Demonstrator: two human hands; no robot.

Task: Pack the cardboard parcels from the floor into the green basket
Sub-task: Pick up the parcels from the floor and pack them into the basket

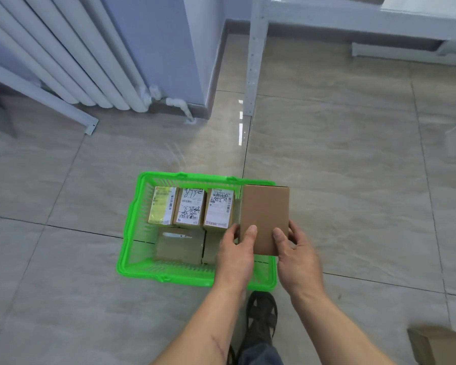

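Observation:
The green basket stands on the tiled floor in front of me. Three labelled cardboard parcels stand in a row along its far side, and plain brown parcels lie at its near side. Both hands hold one plain brown parcel above the basket's right end. My left hand grips its near left edge, thumb on top. My right hand grips its near right edge, thumb on top.
Another cardboard parcel lies on the floor at the bottom right corner. My sandalled foot stands just behind the basket. A white radiator and wall are far left; a white metal shelf leg stands beyond the basket.

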